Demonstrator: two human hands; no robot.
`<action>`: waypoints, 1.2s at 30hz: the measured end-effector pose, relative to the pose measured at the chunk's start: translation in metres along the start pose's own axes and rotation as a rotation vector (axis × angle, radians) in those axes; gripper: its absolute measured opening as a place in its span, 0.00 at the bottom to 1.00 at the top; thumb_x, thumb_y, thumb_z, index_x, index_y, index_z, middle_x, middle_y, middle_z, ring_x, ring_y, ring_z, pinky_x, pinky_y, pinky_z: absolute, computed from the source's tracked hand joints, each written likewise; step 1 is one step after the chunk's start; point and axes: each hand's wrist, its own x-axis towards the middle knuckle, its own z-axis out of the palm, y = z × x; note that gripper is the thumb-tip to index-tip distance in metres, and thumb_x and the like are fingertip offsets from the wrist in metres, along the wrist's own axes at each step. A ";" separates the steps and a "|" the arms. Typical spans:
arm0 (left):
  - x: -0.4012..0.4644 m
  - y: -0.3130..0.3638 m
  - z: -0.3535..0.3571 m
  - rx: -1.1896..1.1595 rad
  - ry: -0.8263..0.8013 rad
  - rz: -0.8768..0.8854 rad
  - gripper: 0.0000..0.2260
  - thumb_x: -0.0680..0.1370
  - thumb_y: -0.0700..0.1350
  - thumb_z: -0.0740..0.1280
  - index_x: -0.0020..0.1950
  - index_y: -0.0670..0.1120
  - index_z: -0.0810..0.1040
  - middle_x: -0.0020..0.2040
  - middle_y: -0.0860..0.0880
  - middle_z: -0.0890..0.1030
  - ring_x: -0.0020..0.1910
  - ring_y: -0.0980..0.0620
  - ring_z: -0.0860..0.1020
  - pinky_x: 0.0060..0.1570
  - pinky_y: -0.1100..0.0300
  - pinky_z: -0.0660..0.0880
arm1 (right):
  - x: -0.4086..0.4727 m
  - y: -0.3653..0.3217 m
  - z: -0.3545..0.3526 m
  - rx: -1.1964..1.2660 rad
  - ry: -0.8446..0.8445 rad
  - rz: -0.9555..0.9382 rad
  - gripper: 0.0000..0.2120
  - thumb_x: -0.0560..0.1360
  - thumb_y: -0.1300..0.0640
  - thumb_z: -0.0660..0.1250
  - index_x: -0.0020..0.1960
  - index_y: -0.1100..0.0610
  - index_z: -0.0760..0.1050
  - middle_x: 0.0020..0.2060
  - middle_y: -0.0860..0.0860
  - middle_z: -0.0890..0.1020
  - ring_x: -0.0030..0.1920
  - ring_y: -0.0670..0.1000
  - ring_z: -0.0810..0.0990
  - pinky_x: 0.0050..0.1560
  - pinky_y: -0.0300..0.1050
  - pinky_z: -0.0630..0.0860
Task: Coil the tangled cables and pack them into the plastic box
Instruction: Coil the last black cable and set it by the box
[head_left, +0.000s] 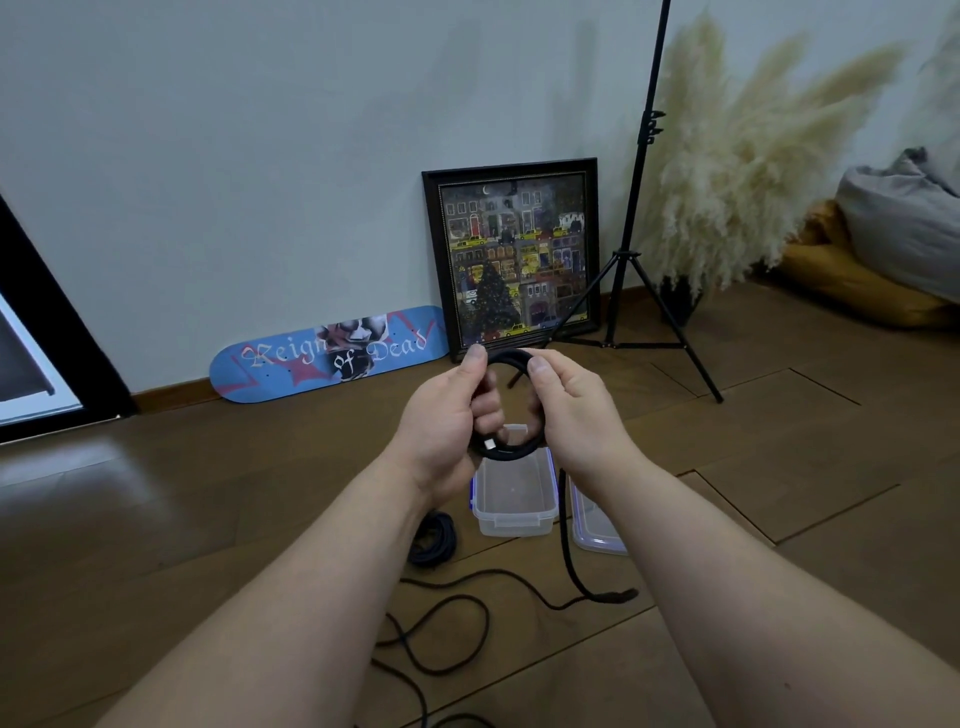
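Flooring of brown wood (218, 519) carries every loose item in view. Against the white wall lean a framed picture (511, 260), a blue skateboard deck (332, 353) and, to the right, a black tripod stand (631, 260) beside a bunch of pampas grass (737, 171).

Clear plastic box (514, 493), open, stands on the floor directly below the hands. Its lid (595, 525) lies flat just beside it on the right.

Left hand (441, 431) and right hand (571, 410) are raised together above the box. The fingers of both hands are closed around a coiled black cable (511, 451), one hand on each side of the loop; the thumbs press on the upper arc. A silver connector tip (489, 444) shows at the lower left of the coil. A free tail of this cable (569, 545) hangs down from under the right hand to the floor, passing between box and lid.

Loose black cable (457, 623) lies in open curves on the floor near the forearms. A small dark bundle of cable (434, 538) rests on the floor just left of the box.
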 end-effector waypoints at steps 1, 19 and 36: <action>-0.001 0.001 -0.001 0.004 -0.036 -0.022 0.15 0.84 0.51 0.56 0.42 0.45 0.71 0.28 0.53 0.65 0.27 0.57 0.65 0.32 0.62 0.67 | 0.001 0.001 -0.001 -0.018 0.022 -0.011 0.13 0.84 0.57 0.54 0.58 0.54 0.77 0.32 0.45 0.72 0.32 0.43 0.70 0.31 0.37 0.71; -0.002 0.011 -0.007 -0.082 0.050 0.079 0.13 0.85 0.45 0.54 0.41 0.47 0.69 0.25 0.55 0.61 0.23 0.58 0.58 0.34 0.61 0.65 | -0.003 0.005 -0.001 0.019 -0.172 0.135 0.15 0.84 0.51 0.53 0.63 0.46 0.75 0.40 0.58 0.81 0.29 0.54 0.76 0.36 0.50 0.78; 0.015 0.027 -0.070 -0.479 0.690 0.195 0.12 0.83 0.42 0.58 0.40 0.47 0.67 0.23 0.55 0.64 0.21 0.58 0.61 0.31 0.64 0.65 | 0.004 0.025 -0.029 -0.547 -0.012 0.049 0.06 0.80 0.58 0.62 0.51 0.48 0.74 0.41 0.45 0.77 0.44 0.50 0.77 0.40 0.44 0.73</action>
